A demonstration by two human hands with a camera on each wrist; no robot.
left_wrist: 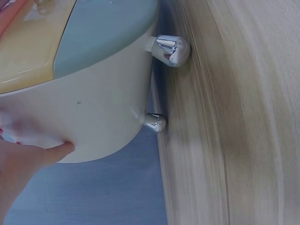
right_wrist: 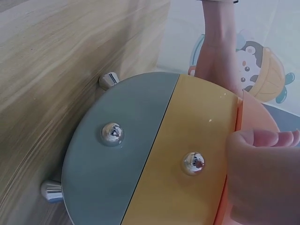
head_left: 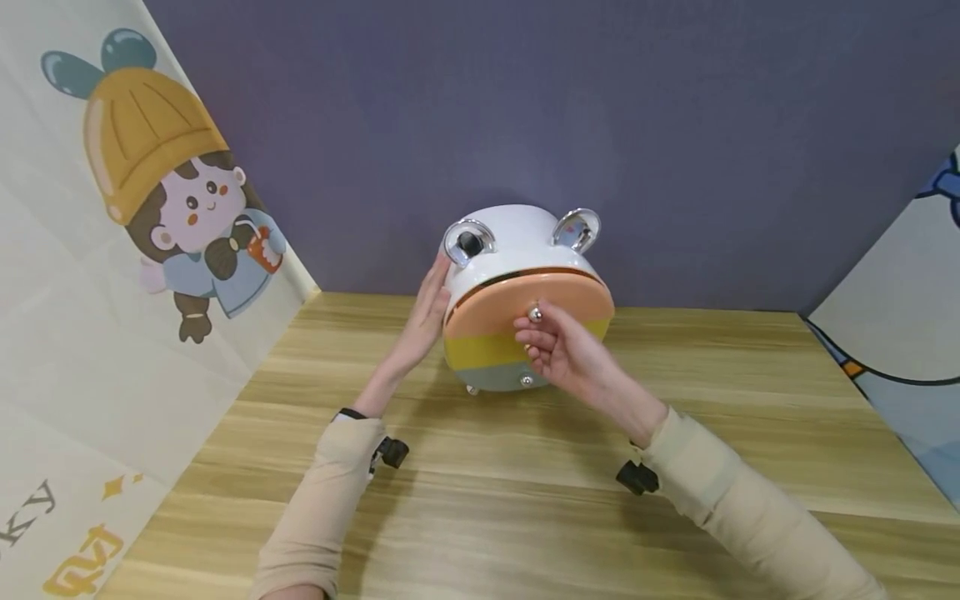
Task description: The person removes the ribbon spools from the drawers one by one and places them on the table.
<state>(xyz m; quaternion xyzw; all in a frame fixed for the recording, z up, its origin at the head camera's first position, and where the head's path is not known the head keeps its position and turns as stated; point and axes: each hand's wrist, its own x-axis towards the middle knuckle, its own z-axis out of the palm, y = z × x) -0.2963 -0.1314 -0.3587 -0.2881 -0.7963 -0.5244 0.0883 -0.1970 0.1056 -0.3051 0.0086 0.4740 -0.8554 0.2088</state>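
Observation:
A small white drawer cabinet (head_left: 517, 233) with two shiny silver ears stands on short silver feet. Its rounded front has an orange top drawer (head_left: 487, 304), a yellow middle drawer (head_left: 472, 353) and a grey-blue bottom drawer (right_wrist: 136, 103). The orange drawer juts out slightly, with a dark gap along its top edge. My right hand (head_left: 566, 346) pinches that drawer's silver knob (head_left: 535, 315) between thumb and finger. Against the cabinet's left side lies my left hand (head_left: 422, 321), fingers extended. In the left wrist view its thumb (left_wrist: 58, 152) touches the white side wall (left_wrist: 103, 105).
The cabinet stands near the back of a wood-grain table (head_left: 487, 500), before a dark blue-grey wall (head_left: 525, 100). A white panel with a cartoon figure (head_left: 202, 200) borders the left side; another printed panel (head_left: 900, 283) is on the right.

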